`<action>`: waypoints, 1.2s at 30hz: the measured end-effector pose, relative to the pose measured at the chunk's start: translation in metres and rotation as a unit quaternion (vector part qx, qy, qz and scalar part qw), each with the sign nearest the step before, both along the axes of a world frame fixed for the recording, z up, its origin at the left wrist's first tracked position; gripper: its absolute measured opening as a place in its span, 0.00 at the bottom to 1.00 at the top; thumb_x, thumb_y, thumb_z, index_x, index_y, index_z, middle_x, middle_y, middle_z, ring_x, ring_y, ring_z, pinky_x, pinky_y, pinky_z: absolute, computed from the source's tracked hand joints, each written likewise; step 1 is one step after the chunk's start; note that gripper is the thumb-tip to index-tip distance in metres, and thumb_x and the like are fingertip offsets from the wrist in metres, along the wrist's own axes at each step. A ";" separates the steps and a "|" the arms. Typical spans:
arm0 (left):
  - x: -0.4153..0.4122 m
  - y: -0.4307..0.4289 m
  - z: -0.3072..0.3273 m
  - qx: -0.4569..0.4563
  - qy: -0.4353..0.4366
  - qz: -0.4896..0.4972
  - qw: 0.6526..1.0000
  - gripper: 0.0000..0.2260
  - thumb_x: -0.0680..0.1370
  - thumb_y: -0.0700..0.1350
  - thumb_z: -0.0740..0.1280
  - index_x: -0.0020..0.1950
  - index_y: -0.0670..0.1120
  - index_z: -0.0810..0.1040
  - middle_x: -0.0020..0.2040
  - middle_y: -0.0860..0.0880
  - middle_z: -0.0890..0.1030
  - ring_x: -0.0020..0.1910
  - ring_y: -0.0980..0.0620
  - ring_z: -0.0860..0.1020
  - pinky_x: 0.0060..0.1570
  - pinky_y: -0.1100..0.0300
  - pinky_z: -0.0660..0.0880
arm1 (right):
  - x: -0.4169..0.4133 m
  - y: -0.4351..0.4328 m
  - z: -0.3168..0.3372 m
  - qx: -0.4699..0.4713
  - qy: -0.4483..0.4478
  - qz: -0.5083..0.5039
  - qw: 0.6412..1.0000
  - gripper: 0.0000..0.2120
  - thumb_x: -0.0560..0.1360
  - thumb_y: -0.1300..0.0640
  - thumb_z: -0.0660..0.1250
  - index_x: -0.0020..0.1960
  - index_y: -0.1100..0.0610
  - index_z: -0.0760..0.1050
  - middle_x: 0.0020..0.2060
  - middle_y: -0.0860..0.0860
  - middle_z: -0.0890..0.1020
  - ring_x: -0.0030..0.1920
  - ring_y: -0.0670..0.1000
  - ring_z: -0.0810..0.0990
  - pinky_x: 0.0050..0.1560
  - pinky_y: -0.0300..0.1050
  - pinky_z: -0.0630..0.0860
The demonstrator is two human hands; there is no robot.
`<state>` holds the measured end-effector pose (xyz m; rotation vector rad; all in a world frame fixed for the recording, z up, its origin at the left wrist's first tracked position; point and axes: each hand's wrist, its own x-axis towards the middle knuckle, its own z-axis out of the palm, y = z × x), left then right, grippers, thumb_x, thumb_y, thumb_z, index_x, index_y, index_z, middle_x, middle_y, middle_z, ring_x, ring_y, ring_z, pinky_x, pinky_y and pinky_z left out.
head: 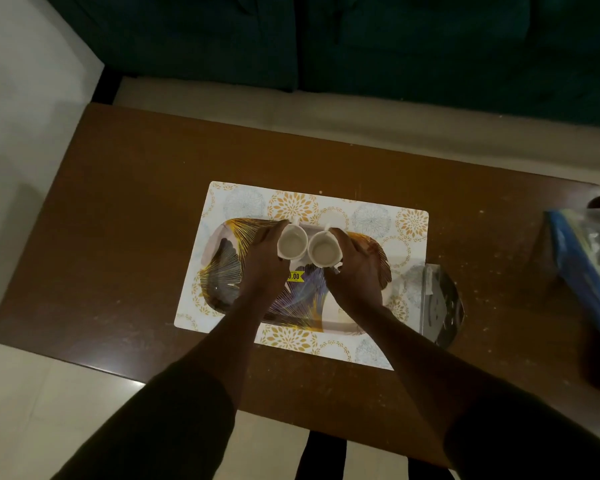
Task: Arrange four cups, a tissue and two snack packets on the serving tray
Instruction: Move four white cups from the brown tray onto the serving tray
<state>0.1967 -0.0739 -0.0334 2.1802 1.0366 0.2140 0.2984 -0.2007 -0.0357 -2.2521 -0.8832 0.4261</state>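
left hand (264,258) and right hand (355,268) each grip a cup (292,243), second cup (324,250), setting them on the tray (222,271). next, i judge: let go, fetch two more.

we see our own two bare forearms reaching in from the bottom edge. our left hand (262,259) and right hand (355,271) wear no rings, watch or gloves. dark short sleeves (174,427) cover both upper arms, ending near the elbows.
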 end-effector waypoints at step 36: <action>0.270 -0.237 0.052 0.003 -0.021 -0.172 0.985 0.18 0.79 0.46 0.66 0.69 0.49 0.71 0.62 0.45 0.76 0.58 0.48 0.76 0.47 0.59 0.69 | 0.252 -0.299 0.052 0.004 -0.057 -0.285 0.957 0.15 0.73 0.63 0.65 0.59 0.57 0.73 0.56 0.52 0.77 0.52 0.53 0.78 0.50 0.49 0.77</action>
